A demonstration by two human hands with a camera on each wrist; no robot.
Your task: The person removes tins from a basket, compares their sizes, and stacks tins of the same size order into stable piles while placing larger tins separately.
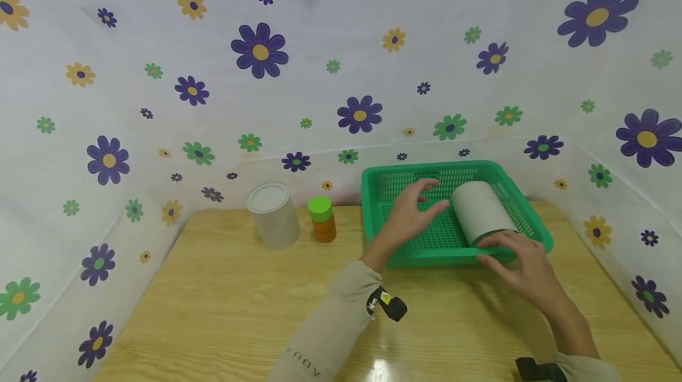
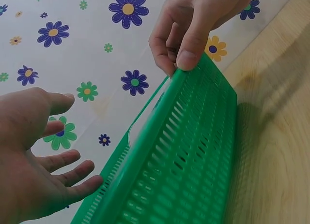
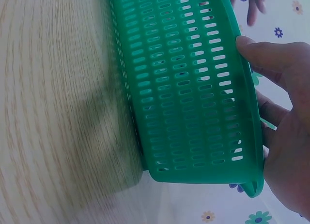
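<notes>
A green plastic basket [image 1: 373, 216] with slotted walls stands on the table. On its right side inside lies a pale cylindrical can [image 1: 479, 207] on its side. My right hand [image 1: 527, 266] grips the basket's front rim near the right corner, thumb outside and fingers over the edge; the right wrist view shows the thumb on the rim [image 3: 253, 88]. Over the basket's left part hovers my left hand [image 1: 410, 213], fingers spread and holding nothing. In the left wrist view that same left hand [image 2: 38, 161] is apart from the can, which the basket wall mostly hides.
Left of the basket, a pale lidded can [image 1: 277, 219] stands upright beside a small orange jar [image 1: 324, 229] with a bright green lid. The wooden table [image 1: 240, 311] meets a flower-patterned cloth [image 1: 309, 86] at its back and sides.
</notes>
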